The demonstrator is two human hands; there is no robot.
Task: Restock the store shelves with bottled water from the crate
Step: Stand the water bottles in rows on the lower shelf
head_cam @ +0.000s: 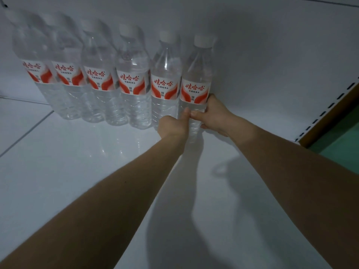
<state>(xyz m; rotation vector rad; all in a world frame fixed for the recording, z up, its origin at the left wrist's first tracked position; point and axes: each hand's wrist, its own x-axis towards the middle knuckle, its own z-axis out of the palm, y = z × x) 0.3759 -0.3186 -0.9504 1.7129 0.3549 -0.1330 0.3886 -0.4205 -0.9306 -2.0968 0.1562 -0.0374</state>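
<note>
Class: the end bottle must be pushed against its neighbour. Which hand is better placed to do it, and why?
Right. The right hand holds the outer side of the end bottle, so it can probably push towards the neighbour bottle; the left hand sits in front.

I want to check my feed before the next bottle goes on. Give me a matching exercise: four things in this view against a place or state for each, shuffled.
Things:
1. left hand
2. right hand
3. cap of the rightmost bottle
4. slotted upright

Places or states:
A. white, on top of the rightmost bottle
B. along the right edge of the shelf
C. thumb upright against the bottle's front
D. fingers wrapped round the bottle's right side

Pairs: 1-C, 2-D, 3-A, 4-B.
</note>
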